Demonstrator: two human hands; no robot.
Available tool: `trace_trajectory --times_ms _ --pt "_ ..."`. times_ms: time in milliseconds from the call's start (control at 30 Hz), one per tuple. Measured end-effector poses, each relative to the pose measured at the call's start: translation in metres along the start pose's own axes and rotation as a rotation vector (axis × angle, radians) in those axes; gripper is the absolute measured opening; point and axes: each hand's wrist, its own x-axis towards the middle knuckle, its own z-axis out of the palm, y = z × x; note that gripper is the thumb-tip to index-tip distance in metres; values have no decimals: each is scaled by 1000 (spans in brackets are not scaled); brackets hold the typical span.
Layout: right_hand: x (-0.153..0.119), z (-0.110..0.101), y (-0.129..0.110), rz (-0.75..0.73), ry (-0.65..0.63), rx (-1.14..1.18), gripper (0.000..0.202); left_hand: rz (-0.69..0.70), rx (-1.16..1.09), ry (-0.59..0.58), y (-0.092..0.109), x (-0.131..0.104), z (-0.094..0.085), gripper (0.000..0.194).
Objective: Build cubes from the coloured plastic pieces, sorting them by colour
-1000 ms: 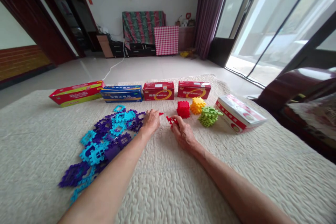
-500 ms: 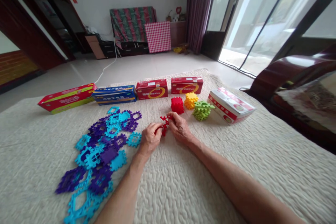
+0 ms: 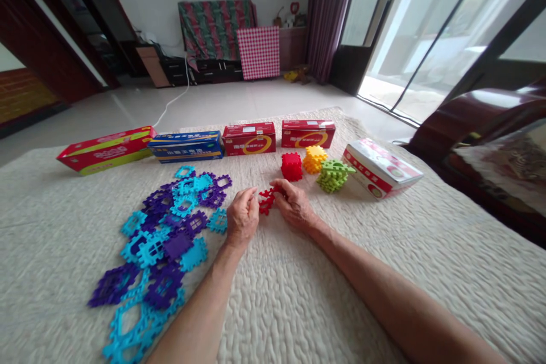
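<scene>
Red toothed plastic pieces (image 3: 267,202) are between my two hands, just above the quilted cover. My right hand (image 3: 293,203) pinches them at their right side. My left hand (image 3: 244,215) is just left of them, its fingertips drawn together; whether a piece is in them is too small to tell. Beyond my right hand stand a red stack (image 3: 292,166), a yellow stack (image 3: 315,160) and a green stack (image 3: 333,176) of similar pieces. To the left of my left hand spreads a loose pile of purple pieces (image 3: 178,245) and light blue pieces (image 3: 193,255).
Behind the pieces stand a red and green box (image 3: 106,151), a blue box (image 3: 186,147) and two red boxes (image 3: 249,139) (image 3: 307,134). A white and red box (image 3: 381,169) is at the right. All lie on the quilted cover (image 3: 273,307).
My left hand has moved slightly left, away from the red pieces, and turned more upright. My right hand still holds them. The whole view has shifted a little.
</scene>
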Motion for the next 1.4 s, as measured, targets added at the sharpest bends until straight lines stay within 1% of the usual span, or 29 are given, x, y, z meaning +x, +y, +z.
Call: trace_trajectory --times_ms 133,200,300,333,400,533,633,800,933,1067,1133,1267,1400 --pt "-1 2 -3 -106 -54 -22 25 28 -2 -64 2 3 -1 19" --pt "-2 3 -2 -131 -18 -35 26 11 -11 -100 2 4 -2 16" --pt "-2 4 0 -96 37 1 29 -63 -18 -102 1 4 -4 15" --pt "-2 4 0 -81 25 17 30 -88 -10 -92 1 4 -5 15" --pt "-1 3 -1 -89 -44 14 35 -115 30 -82 1 4 -8 16" --pt "-1 1 -5 -187 -184 -83 44 -40 170 -122 3 2 -10 18" --pt "-2 0 -8 -237 -233 -114 42 -12 225 -129 4 0 -9 20" --pt "-2 1 -9 -283 -288 -172 40 0 224 -114 2 2 -9 25" --pt "-3 2 -10 -281 -289 -229 39 25 244 -98 3 -1 -13 32" --pt "-2 5 -13 -276 -289 -262 35 69 298 -171 7 -11 -13 34" --pt "-2 8 -13 -271 -285 -283 34 94 318 -187 10 -17 -11 33" --pt "-3 12 -11 -271 -268 -320 33 83 329 -207 12 -21 -8 32" --pt "-5 15 -10 -274 -239 -355 33 63 268 -197 12 -20 -9 33"
